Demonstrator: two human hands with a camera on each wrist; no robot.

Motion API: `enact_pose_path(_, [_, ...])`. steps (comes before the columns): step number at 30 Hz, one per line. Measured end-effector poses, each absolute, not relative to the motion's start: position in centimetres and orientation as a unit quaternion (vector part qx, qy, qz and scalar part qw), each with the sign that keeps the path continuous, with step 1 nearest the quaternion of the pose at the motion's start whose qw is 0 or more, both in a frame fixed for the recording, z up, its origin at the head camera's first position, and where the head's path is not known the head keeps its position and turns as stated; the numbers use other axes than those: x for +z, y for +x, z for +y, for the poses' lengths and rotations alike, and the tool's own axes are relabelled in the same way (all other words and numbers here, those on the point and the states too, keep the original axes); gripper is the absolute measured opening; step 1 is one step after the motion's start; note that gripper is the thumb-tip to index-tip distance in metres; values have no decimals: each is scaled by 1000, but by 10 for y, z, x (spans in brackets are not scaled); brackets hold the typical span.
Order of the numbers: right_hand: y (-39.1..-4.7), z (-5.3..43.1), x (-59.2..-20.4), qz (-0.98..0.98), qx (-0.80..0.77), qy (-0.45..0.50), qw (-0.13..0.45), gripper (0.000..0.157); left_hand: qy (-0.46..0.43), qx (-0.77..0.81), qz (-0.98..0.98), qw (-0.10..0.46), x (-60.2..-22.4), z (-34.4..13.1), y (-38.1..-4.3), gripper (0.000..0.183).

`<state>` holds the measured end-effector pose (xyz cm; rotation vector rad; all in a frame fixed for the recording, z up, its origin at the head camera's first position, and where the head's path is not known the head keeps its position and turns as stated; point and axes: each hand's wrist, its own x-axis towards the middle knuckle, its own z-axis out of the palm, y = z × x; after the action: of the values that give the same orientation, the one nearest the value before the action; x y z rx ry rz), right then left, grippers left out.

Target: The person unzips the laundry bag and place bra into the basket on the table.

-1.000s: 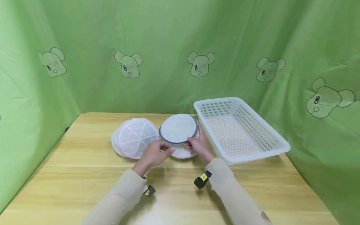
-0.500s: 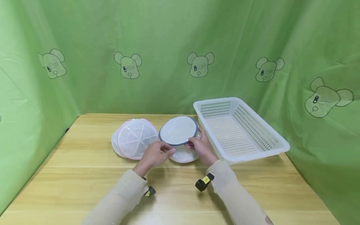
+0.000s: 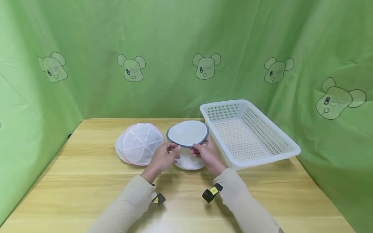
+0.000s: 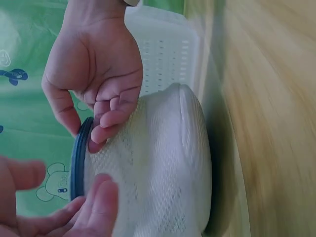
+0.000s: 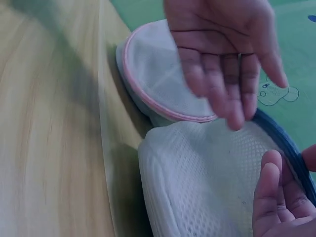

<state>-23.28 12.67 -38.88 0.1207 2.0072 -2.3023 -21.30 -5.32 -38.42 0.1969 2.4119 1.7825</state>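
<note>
A round white mesh laundry bag with a dark blue zip rim stands on the table between my hands, its mesh side wall bulging below the rim. My right hand pinches that rim at the near right, thumb on the top side and fingers under it against the mesh. At the near left of the same rim is my left hand, its thumb apart and its fingers extended, fingertips right at the rim. Just left lies another white laundry bag with pink trim.
A white perforated plastic basket stands at the right, close beside my right hand. Under the pink-trimmed bag, part of a pale one sticks out. A green curtain hangs behind the wooden table.
The blue rim has levelled out and shifted slightly right, more of the bag's side wall showing beneath. My right hand keeps its pinch; my left hand has moved slightly right along the rim.
</note>
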Motion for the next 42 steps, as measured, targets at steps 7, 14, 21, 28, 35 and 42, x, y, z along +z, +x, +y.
enact_pose_path(7, [-223,121,-382,668,-743,12,43,49,11,672,738,58,-380,-48,-215,32])
enact_pose_path(14, [-216,115,-379,680,-731,-16,54,41,-58,749,655,86,-380,-41,-219,25])
enact_pose_path(21, [-218,132,-380,695,-714,-37,80,18,-63,819,550,151,-376,-55,-227,13])
enact_pose_path(28, [-218,168,-378,655,-751,-54,72,40,-20,821,501,273,-375,-83,-226,20])
enact_pose_path(35, [-206,186,-368,585,-789,-152,106,38,59,804,492,329,-386,-90,-225,32])
enact_pose_path(42, [-201,195,-356,567,-784,-173,185,35,111,784,564,235,-382,-82,-225,24])
